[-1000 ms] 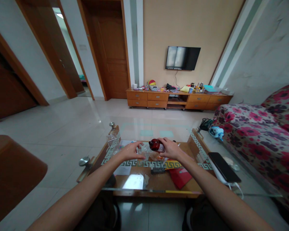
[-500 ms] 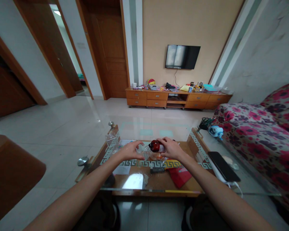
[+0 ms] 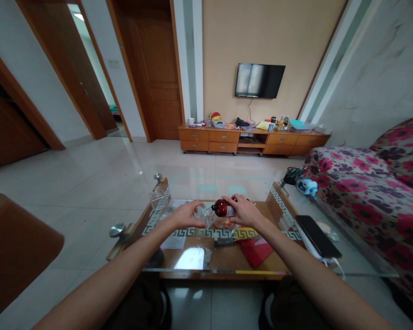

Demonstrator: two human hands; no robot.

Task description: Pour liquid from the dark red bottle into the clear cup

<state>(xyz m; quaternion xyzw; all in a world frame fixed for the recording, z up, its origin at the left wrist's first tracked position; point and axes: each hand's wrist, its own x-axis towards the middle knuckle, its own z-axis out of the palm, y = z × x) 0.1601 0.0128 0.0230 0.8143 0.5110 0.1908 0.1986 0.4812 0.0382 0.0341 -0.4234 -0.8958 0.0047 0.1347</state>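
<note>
the right hand (image 3: 243,211) grips a dark red bottle (image 3: 221,208), fingers closed around its body, and holds it tilted nearly flat with the neck pointing left, above the middle of the glass bench (image 3: 227,183). the left hand (image 3: 186,215) rests just left of the bottle mouth, fingers curled around a small clear container (image 3: 203,214); whether they clamp it or only steady it cannot be told, since the item is small and partly hidden. below the glass top, a lower shelf carries a red packet (image 3: 258,252) and papers. a black phone (image 3: 317,237) lies on the right part of the bench, near the floral sofa (image 3: 371,183). risk: the bottle mouth and the container sit close together but their alignment is not visible, so any liquid could miss the opening and run over the glass. risk: a light, clear container could tip if the left hand loosens its hold. risk: spilled liquid could spread toward the phone. risk: a slipped bottle would strike the glass top.
</note>
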